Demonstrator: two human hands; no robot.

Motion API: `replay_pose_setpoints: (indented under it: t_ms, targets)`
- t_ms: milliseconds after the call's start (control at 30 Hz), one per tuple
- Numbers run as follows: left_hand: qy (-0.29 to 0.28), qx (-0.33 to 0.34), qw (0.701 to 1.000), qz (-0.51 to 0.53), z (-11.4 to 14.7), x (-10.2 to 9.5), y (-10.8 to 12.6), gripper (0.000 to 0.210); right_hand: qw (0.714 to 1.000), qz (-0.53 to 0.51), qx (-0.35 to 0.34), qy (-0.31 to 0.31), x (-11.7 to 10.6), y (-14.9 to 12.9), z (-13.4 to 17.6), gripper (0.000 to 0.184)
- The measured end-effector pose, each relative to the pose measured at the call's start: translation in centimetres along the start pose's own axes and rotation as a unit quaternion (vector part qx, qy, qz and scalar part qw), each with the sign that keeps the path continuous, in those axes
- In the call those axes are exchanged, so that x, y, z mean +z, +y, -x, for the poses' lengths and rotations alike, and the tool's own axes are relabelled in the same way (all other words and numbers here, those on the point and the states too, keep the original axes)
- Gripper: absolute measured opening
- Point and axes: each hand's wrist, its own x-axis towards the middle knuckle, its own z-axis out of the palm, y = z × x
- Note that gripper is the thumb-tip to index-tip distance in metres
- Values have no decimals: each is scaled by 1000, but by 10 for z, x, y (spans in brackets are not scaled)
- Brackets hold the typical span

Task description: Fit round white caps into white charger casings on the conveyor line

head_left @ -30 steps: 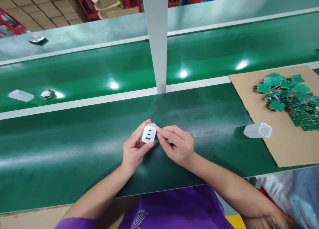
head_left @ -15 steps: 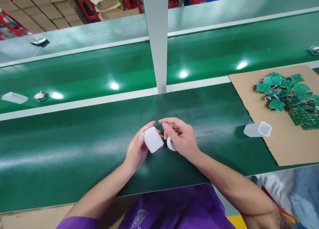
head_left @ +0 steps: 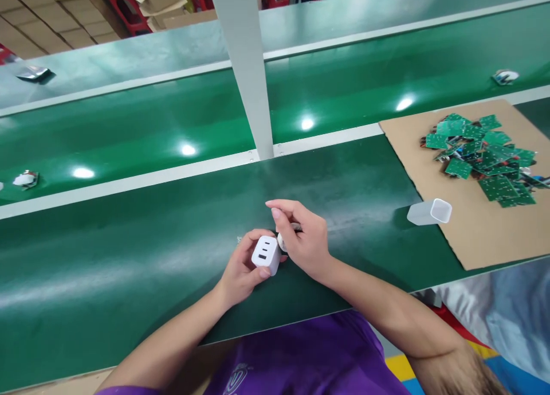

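Observation:
My left hand [head_left: 243, 272] is closed around a white USB wall charger [head_left: 265, 255], its port face with three slots turned up towards me. Close beside it on the right, my right hand [head_left: 306, 239] has its fingers curled round a small white roll [head_left: 282, 242], perhaps of tape or labels, mostly hidden by the hand. The index finger and thumb of that hand point left above the charger; whether anything thin sits between their tips cannot be made out. Both hands are over the dark green worktop [head_left: 129, 274].
At right, a cardboard sheet [head_left: 412, 148] bears a heap of green circuit boards [head_left: 485, 151]. An open translucent white sleeve [head_left: 423, 212] lies at its left edge. Beyond the worktop runs a green belt [head_left: 163, 114] carrying small parts [head_left: 506, 77]. A grey post [head_left: 247, 68] stands in the middle.
My left hand has tilted the charger so its ports face me instead of its flat side. My view has swung slightly right. Parts on the far belt have moved left.

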Motion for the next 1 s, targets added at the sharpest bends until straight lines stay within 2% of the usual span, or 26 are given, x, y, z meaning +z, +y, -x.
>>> replay_pose_setpoints:
  t_ms: [167,400,600,667,733,833,933,1000]
  targets:
    - [-46,-1,994,-101,7,-5,-4,53,999,28,-46,-6,3,5,2,20]
    - [-61,-26,994,-82,12,-6,-6,52,992,80,-88,-35,5,9,8,23]
    - [-78,-6,993,-84,10,-9,-3,57,989,97,-108,-26,6,9,11,23]
    - [-98,-20,993,-67,9,-10,-2,61,995,64,-70,-27,6,6,8,22]
    - [-128,-39,991,-13,6,-10,1,68,999,-18,11,-36,4,2,4,19]
    - [-137,-79,980,120,0,-6,6,71,982,-148,113,-45,2,-3,-3,17]
    - [-120,-122,962,212,-6,-1,11,55,969,-197,142,-44,1,-5,-4,16]
    - [-114,-138,954,242,-8,2,11,45,959,-223,162,-68,2,-6,-3,17]
